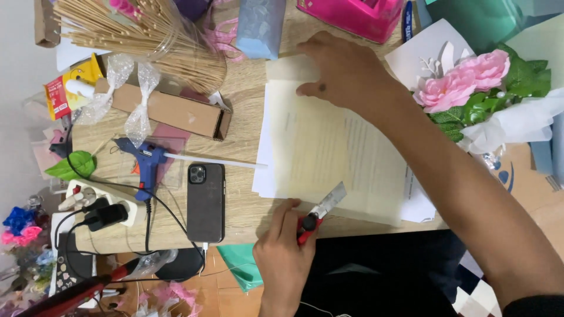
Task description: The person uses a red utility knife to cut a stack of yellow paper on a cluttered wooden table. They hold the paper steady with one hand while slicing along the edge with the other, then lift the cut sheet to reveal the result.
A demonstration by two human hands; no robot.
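The left hand (285,252) has its fingers curled together and clamped on a red cutter (317,214). The grey blade points up toward 1 o'clock and its tip lies on the near edge of the paper (329,158). The right hand (343,67) is at 12 o'clock from the cutter. Its fingers are a little apart and lie flat on the far end of the paper, pressing it on the table (244,100); they close on nothing.

The paper is a thin, pale yellow sheet, half transparent, so grey printed lines show through it. It lies on some white sheets that stick out at its left and right sides. It is in the middle of the table, between the two hands, and its near edge comes close to the table edge.

At 9 o'clock from the cutter a black phone (206,201) lies face down with a cable in its lower end. Just left of it there is a blue glue gun (144,161), with a white glue stick that points right and reaches the white sheets. Beyond the gun, at 10 o'clock, are a brown cardboard box (176,111) and a bundle of wooden sticks (138,35). At 2 o'clock from the paper, pink flowers (464,79) with green leaves lie beside the right forearm.
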